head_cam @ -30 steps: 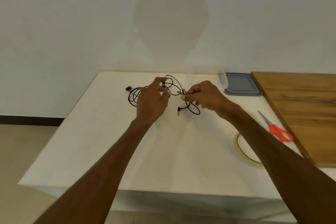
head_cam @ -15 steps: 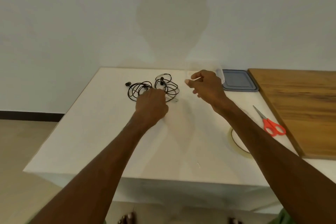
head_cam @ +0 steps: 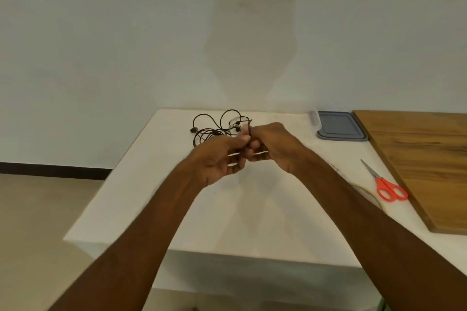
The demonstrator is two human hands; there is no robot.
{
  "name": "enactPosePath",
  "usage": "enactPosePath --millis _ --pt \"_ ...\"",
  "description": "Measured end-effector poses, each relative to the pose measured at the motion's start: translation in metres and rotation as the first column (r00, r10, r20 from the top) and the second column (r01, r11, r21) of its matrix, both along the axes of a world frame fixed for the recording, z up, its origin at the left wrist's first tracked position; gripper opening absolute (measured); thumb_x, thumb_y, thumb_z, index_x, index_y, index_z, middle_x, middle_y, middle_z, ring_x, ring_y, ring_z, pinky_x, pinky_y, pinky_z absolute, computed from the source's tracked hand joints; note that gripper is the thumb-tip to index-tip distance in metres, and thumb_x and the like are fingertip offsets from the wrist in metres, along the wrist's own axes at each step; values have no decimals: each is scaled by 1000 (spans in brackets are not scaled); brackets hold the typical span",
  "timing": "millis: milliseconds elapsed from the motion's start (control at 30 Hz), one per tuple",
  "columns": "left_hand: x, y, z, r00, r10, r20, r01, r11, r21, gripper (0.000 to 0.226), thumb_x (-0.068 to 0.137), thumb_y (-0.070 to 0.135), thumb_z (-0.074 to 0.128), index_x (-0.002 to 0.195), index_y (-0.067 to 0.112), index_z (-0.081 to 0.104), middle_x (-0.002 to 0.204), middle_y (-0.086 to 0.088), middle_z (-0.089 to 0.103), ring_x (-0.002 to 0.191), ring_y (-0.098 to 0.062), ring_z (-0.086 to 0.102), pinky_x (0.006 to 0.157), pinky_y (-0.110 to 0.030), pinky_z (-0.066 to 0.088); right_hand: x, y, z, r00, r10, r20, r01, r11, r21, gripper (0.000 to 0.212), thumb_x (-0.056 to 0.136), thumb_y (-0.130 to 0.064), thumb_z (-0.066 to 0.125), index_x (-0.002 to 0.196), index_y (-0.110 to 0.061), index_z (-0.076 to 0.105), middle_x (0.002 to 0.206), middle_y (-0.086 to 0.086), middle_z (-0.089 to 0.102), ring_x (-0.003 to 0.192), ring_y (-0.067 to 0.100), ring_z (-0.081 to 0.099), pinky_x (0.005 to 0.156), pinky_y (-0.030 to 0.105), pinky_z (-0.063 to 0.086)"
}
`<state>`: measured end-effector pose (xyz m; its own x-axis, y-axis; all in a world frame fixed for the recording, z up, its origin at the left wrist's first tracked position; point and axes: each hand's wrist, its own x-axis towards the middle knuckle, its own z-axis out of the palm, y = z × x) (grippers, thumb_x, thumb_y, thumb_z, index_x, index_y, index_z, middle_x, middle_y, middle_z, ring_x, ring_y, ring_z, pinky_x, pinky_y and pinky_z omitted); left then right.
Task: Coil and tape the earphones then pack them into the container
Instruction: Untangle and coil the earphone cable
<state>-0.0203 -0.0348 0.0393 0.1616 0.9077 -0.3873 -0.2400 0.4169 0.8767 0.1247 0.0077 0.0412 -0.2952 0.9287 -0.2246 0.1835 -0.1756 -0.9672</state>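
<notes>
Our left hand (head_cam: 217, 158) and right hand (head_cam: 274, 149) meet above the middle of the white surface (head_cam: 151, 197), knuckles almost touching. Both have their fingers curled in, and each pinches a short stretch of the black earphones (head_cam: 214, 129) cord between thumb and fingertips. The grip itself is a little blurred. From the pinch the rest of the cord runs away from us in loose, tangled loops that lie on the far part of the surface, with one earbud at the left end of the tangle. Our hands hide the near end of the loops.

To the right, at the far edge, we see the grey container lid (head_cam: 341, 126) lying flat, with a clear plastic piece (head_cam: 314, 120) just beside its left side. Nearer us lie orange-handled scissors (head_cam: 386, 184), blades pointing away, beside a wooden board (head_cam: 424, 159). A roll of tape (head_cam: 371, 198) lies close to the scissors, mostly covered by our right forearm
</notes>
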Motion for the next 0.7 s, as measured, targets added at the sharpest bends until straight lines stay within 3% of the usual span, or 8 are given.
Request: enactPosePath --millis 67,167,233,333,400,467,567,700 --pt "-1 3 -2 996 -61 -72 60 998 -9 9 93 16 65 98 10 70 90 -5 74 74 -12 70 56 -20 53 -3 2 2 995 -95 -18 95 995 -5 21 94 -18 56 95 -7 74 74 1 75 52 10 63 66 28 55" --pt "-1 8 -3 990 16 -141 -14 1000 17 10 92 15 66 97 8 70 90 -5 77 76 -13 74 56 -20 54 -4 3 3 975 -146 -167 131 986 -98 34 102 -23 43 103 -4 70 93 9 76 67 15 68 65 27 53" --pt "-1 9 -1 937 0 -350 32 996 85 17 92 23 67 99 8 72 92 -4 78 78 -14 75 56 -20 55 -3 1 3 971 -136 -198 123 989 -78 40 103 -33 43 99 -5 70 87 7 74 70 16 69 65 28 53" --pt "0 6 9 792 71 -606 76 974 214 27 84 38 75 88 11 71 78 -1 78 63 -12 73 48 -17 51 0 0 5 979 -129 -160 136 990 34 26 99 -22 54 94 -1 69 71 5 64 64 16 62 71 32 54" --pt "-4 7 17 767 309 -562 -64 909 412 26 80 34 80 88 12 69 74 3 77 51 -10 68 42 -17 49 2 0 7 981 -122 -149 134 988 75 24 100 -18 53 93 0 67 65 5 55 59 19 57 66 32 51" --pt "-8 8 23 721 492 -489 -106 775 623 23 85 19 75 105 14 66 94 8 76 51 -10 68 45 -22 53 3 -1 10 992 -84 -89 94 990 110 24 100 -18 53 91 0 66 61 2 49 53 17 52 58 29 45" --pt "-6 10 23 745 404 -532 48 762 646 41 90 3 62 127 20 59 125 11 63 65 -13 71 53 -25 57 4 -3 13 999 25 -43 -19 990 142 25 100 -21 53 84 -6 65 58 -1 44 49 14 43 55 26 36" --pt "5 18 6 662 324 -676 204 790 578 17 96 14 59 111 12 66 106 1 70 64 -12 70 47 -24 55 13 2 17 993 110 -43 -101 980 172 32 99 -33 52 80 -10 63 57 -3 40 48 12 35 53 26 32"
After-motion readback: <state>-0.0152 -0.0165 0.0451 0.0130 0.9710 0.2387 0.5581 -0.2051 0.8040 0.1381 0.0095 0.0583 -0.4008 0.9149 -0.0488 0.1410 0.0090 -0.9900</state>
